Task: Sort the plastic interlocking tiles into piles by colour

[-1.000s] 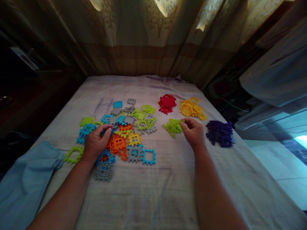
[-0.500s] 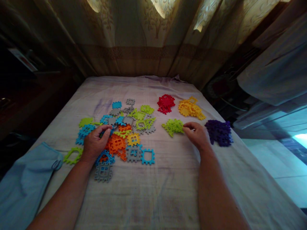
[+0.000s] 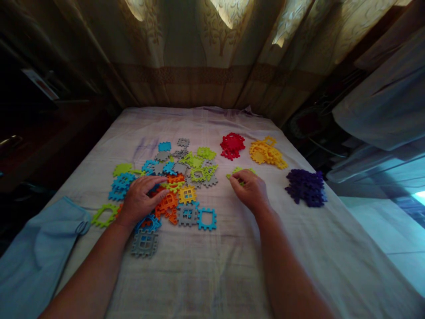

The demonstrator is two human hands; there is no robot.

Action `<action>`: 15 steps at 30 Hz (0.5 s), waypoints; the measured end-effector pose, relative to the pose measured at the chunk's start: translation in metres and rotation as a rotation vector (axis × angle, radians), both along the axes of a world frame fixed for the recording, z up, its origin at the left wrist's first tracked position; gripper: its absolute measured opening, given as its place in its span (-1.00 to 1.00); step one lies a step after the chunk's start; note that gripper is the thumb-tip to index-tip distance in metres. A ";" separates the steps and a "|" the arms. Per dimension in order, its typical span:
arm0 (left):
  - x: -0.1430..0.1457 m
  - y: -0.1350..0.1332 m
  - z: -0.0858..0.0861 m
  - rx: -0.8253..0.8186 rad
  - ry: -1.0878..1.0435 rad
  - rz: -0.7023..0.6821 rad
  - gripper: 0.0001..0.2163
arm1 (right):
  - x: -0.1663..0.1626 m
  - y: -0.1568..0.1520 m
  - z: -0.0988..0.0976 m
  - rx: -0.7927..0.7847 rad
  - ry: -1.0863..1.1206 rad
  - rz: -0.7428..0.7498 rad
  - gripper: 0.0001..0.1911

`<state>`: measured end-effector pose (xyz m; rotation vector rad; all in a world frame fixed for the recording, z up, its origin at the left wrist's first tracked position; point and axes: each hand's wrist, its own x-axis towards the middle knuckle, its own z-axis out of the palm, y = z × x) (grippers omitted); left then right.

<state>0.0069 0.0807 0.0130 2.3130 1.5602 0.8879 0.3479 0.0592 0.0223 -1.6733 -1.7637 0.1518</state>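
My left hand [image 3: 142, 199] hovers over the mixed pile, its thumb and fingers apart and nothing seen between them. Close to its fingertips lie orange interlocking tiles [image 3: 168, 201], an orange and a lime green tile [image 3: 175, 186], and a yellow window tile [image 3: 187, 194]. My right hand [image 3: 251, 191] is over a small group of lime green tiles [image 3: 238, 169] and covers most of it. Its fingers are curled and drawn together; whether they pinch a tile is hidden.
Red tiles [image 3: 232, 145], yellow tiles [image 3: 265, 153] and dark purple tiles [image 3: 305, 187] form separate heaps at the right. Blue tiles [image 3: 121, 186] and a grey window tile [image 3: 145, 243] lie left. Light blue cloth [image 3: 43, 248] hangs over the sheet-covered surface's [image 3: 206, 274] left edge.
My right hand has moved left from the right edge of the lime green group to over it. My left hand has shifted slightly right, its thumb and fingers spreading. The view has shifted slightly.
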 end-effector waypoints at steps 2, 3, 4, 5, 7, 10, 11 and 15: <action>-0.001 0.001 -0.003 0.029 0.031 -0.026 -0.63 | -0.013 -0.002 0.001 -0.007 -0.014 0.072 -0.79; -0.001 0.001 -0.004 0.037 0.044 -0.022 -0.64 | -0.020 -0.003 0.001 -0.013 -0.019 0.104 -0.79; -0.002 0.002 -0.005 0.042 0.052 -0.013 -0.66 | -0.026 -0.004 0.002 -0.017 -0.024 0.133 -0.80; -0.002 0.001 -0.006 0.045 0.055 -0.003 -0.67 | -0.031 -0.005 0.002 -0.020 -0.030 0.160 -0.80; -0.002 0.001 -0.007 0.043 0.047 0.003 -0.71 | -0.042 -0.008 0.003 -0.024 -0.048 0.207 -0.80; -0.001 0.000 -0.005 0.029 0.013 -0.004 -0.77 | -0.057 -0.012 0.002 -0.026 -0.067 0.266 -0.82; -0.001 -0.001 -0.004 0.024 0.003 -0.003 -0.78 | -0.062 -0.013 0.002 -0.028 -0.068 0.286 -0.81; 0.002 -0.002 0.001 -0.002 -0.019 -0.007 -0.79 | -0.078 -0.018 -0.002 -0.040 -0.091 0.358 -0.65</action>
